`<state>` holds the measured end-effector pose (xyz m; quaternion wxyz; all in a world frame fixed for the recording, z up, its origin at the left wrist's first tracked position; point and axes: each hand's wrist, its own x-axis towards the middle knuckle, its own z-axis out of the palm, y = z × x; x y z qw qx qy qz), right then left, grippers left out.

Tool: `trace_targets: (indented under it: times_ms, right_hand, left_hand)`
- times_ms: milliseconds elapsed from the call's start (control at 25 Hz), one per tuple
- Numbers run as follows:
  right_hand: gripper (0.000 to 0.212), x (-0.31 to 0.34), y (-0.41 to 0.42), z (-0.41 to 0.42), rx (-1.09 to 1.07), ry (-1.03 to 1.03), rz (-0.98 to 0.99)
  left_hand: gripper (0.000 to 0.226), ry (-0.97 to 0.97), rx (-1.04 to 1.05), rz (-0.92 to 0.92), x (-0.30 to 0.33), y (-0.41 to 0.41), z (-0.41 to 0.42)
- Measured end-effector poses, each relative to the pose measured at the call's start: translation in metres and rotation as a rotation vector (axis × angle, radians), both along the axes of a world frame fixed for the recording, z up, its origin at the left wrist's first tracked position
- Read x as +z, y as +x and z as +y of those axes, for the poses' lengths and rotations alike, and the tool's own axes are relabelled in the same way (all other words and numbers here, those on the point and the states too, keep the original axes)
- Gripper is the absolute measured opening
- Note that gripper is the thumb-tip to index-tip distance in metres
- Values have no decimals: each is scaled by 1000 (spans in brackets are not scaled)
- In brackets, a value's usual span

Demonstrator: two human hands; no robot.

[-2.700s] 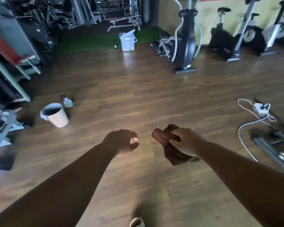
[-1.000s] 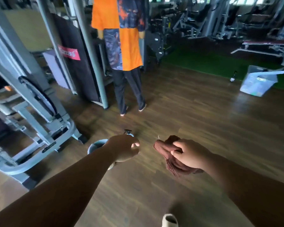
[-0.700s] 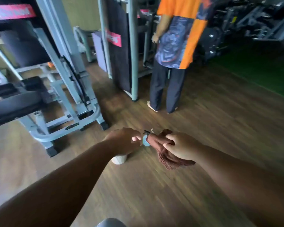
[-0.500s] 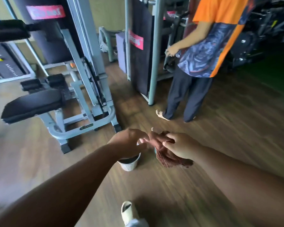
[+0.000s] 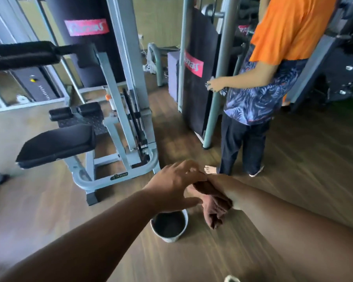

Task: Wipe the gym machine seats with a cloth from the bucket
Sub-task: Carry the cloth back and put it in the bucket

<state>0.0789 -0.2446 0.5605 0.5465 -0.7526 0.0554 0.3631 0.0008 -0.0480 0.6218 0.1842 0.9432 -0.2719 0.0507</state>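
Note:
A brown cloth [image 5: 215, 208] hangs bunched from my right hand [image 5: 219, 183], which is closed around its top. My left hand [image 5: 175, 185] lies over that grip with fingers spread, thumb under and fingertips at the cloth's upper end. Directly below the hands a small white bucket [image 5: 185, 219] with a dark inside stands on the wooden floor. The black padded seat [image 5: 55, 145] of a grey gym machine is to the left, well away from both hands.
The machine's grey base frame [image 5: 114, 178] runs along the floor just left of the bucket. A person in an orange and blue shirt [image 5: 273, 78] stands at the right beside a second machine [image 5: 198, 88]. My foot [image 5: 230, 278] shows at the bottom edge.
The view has swung left from the open floor to the machine with the black seat. The bucket now lies under my hands. My left hand has opened and closed in on the cloth.

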Motion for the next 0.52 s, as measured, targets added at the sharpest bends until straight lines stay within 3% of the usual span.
trace_targets:
  times_ms: [120,200,240,280,400,440,520]
  right_hand:
    - [35,8,25,13,80,121,147]
    - [39,10,49,18,206,222,293]
    - [46,7,61,15,267,155,261]
    - [55,9,68,11,293,113,207]
    - [61,14,89,-1,379,320,334]
    - [59,25,92,-6,435,368,337]
    - [36,34,103,-15,559,371,229]
  left_hand:
    - [22,-71,85,0,-3,27,4]
    - [8,-150,267,75,-1,38,5]
    - [4,-204,401,139,0,42,5]
    - [7,-243,528,190,2,45,3]
    - [8,-345,778,175,2,55,-6]
    - [9,-379,836,154,1,59,-8]
    - [11,-459,930,131,1,65,-13]
